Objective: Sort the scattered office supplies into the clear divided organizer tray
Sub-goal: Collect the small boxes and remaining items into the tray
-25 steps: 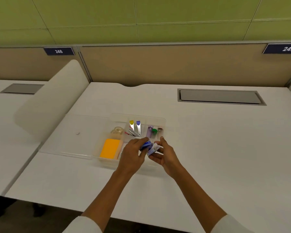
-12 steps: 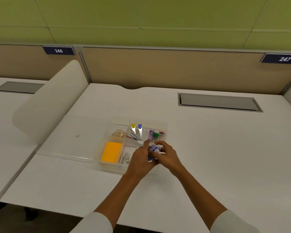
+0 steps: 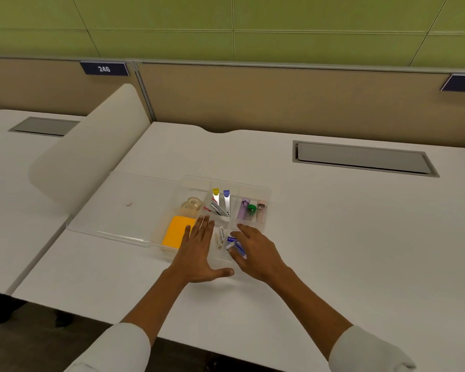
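Note:
The clear divided organizer tray sits mid-desk. It holds an orange sticky pad, a tape roll, metal clips with yellow and blue ends, and purple, green and pink tubes. Small white sticks lie in a front compartment. My left hand hovers flat over the tray's front, fingers spread, holding nothing. My right hand is palm down over the front right compartment. Small blue-and-white packets lie by its thumb, and the fingers are apart.
The tray's clear lid lies flat just left of the tray with a tiny pink scrap on it. A curved white divider panel stands at left. A grey cable hatch is set into the desk at back right.
Both hands were closed together on the blue-and-white packets. Now they have come apart and flattened, and the packets lie in the tray's front right compartment.

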`<state>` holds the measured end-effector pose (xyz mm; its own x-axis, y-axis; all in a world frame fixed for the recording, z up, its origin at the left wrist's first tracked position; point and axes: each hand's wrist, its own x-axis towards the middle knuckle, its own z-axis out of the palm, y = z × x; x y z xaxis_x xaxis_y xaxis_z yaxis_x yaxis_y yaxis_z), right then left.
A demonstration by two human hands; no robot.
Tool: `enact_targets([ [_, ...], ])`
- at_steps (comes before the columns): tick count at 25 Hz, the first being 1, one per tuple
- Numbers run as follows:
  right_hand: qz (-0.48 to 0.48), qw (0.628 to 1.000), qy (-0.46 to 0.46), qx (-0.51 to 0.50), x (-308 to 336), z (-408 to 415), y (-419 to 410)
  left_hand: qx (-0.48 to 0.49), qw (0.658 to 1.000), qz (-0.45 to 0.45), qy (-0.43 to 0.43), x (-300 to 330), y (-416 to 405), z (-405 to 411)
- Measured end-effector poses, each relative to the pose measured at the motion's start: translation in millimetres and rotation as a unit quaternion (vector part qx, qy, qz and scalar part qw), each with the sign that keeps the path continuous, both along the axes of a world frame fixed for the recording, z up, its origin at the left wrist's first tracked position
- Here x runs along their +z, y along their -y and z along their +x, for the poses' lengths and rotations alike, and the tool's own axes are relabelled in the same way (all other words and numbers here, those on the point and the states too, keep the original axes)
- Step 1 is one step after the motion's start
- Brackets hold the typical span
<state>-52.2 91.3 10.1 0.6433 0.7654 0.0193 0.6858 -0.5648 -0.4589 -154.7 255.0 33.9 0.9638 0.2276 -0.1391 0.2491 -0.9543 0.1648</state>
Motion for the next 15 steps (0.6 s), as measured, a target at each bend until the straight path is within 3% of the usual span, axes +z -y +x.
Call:
enact_targets([
  [8, -0.008, 0.999, 0.038, 0.017, -8, -8, 6, -0.021, 0.999, -0.017, 0.019, -1, -24, -8],
  [15, 0.031, 0.993, 0.09, -0.068, -4, -32, 1, -0.085, 0.992, -0.045, 0.082, -8, -71, -15],
])
